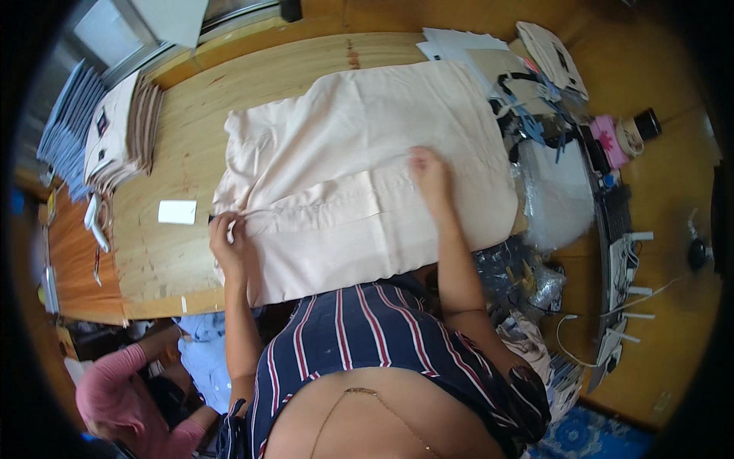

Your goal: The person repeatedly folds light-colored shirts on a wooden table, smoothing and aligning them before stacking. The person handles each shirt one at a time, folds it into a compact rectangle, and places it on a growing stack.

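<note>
A pale pink shirt (367,115) lies spread across the wooden table in front of me, its placket running left to right between my hands. At the shirt's left end, by a small dark label at its edge, my left hand (228,237) is closed with fingertips pinching the cloth. My right hand (432,177) rests farther along the placket, right of the middle. Its fingers are curled together on the fabric and slightly blurred. Just left of the shirt a blank white card (177,212) lies on the wooden table (153,268).
Folded pink shirts (122,134) and folded blue shirts (70,126) are stacked at far left, above a white curved tool (95,223). Papers, blue straps (527,122) and clear plastic bags (558,195) crowd the right side. A person in pink (122,390) sits lower left.
</note>
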